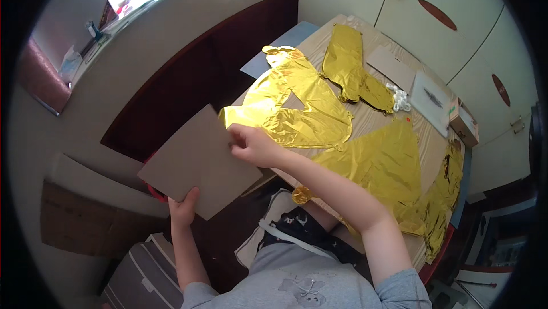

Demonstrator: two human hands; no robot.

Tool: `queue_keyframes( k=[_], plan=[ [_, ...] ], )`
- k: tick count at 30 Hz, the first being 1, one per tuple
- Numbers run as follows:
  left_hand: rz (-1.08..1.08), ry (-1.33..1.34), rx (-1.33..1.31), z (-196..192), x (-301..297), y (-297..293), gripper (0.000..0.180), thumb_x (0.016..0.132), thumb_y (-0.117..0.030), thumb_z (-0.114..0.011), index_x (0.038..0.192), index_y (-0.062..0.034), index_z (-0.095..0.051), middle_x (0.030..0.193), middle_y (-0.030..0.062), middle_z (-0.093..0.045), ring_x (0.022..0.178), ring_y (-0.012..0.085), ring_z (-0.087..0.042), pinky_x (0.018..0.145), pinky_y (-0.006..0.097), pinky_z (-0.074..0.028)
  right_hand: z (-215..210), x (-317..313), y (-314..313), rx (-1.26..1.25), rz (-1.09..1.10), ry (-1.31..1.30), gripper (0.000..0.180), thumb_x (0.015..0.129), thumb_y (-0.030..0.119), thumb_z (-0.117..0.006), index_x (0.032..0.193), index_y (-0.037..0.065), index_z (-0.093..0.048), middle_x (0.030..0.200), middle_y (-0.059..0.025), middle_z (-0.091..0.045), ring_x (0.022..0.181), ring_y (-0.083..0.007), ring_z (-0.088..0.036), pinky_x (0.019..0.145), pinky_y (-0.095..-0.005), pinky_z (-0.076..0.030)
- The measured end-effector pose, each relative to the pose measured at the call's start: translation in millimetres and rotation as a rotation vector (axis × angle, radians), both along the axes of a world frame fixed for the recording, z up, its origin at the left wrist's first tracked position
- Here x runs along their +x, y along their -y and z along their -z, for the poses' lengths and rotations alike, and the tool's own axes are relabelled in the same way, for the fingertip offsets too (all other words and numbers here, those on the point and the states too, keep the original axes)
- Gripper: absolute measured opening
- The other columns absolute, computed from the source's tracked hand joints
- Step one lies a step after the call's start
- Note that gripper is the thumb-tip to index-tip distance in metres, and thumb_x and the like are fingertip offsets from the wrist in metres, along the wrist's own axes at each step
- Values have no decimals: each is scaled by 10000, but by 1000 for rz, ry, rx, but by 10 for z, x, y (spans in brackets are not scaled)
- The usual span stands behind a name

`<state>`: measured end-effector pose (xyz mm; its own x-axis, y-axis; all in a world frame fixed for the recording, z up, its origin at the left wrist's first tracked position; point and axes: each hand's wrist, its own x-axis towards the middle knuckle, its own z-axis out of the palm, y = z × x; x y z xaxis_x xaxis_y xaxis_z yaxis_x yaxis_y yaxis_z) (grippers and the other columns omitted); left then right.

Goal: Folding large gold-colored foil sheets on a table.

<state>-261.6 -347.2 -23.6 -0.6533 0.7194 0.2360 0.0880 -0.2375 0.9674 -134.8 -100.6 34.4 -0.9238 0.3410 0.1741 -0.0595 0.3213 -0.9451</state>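
A person seated at a table (374, 37) held a grey sheet of cardboard (200, 160) out past the table's edge, over the dark floor. The left hand (182, 207) gripped the sheet's lower corner, thumb over the top face and fingers hidden beneath, apparently carrying its weight. The right hand (251, 144) pinched the upper right edge, fingers curled, apparently to steady the sheet and keep it flat. Just beyond that hand, flat gold foil balloons covered most of the tabletop: one (297, 103) touching the cardboard's far corner, a long one (351, 66) farther back, and a wide sheet of foil (388, 163) beside the right forearm. A second grey card (391, 66), a white tray (431, 100) and a small box (465, 123) lay at the far side near white cabinet doors (434, 0).
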Motion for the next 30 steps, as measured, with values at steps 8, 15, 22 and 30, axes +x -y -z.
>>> queue_keyframes(
  k=[8,15,22,30],
  plan=[
    [107,497,101,842,-460,588,592,837,-184,-698,1342,-24,-435,1252,114,-562,1138,280,-564,968,419,-456,288,-249,606,-905,-170,189,250,900,129,-568,1074,-23,-665,984,-66,-675,917,-108,-623,813,-243,-497],
    [212,686,325,1377,-536,683,595,862,-226,-674,1364,-34,-420,1278,108,-554,1164,289,-552,988,445,-452,1014,-220,863,156,120,12,427,887,145,-550,1286,-7,-532,1373,-245,-466,1234,-344,-508,1018,-385,-429],
    [328,670,390,1311,-661,641,489,926,-246,-575,1357,-55,-445,1255,112,-580,1117,277,-587,948,439,-487,432,161,669,105,-72,248,460,901,206,-544,1319,23,-487,1318,-214,-503,1211,-351,-506,1029,-397,-407],
    [96,640,488,1398,-829,515,547,897,-172,-613,1390,-67,-401,1325,94,-524,1134,230,-585,971,397,-483,103,2062,-1669,728,562,604,198,822,130,-664,1014,79,-666,963,-105,-654,931,-255,-633,816,-360,-499]
  ],
)
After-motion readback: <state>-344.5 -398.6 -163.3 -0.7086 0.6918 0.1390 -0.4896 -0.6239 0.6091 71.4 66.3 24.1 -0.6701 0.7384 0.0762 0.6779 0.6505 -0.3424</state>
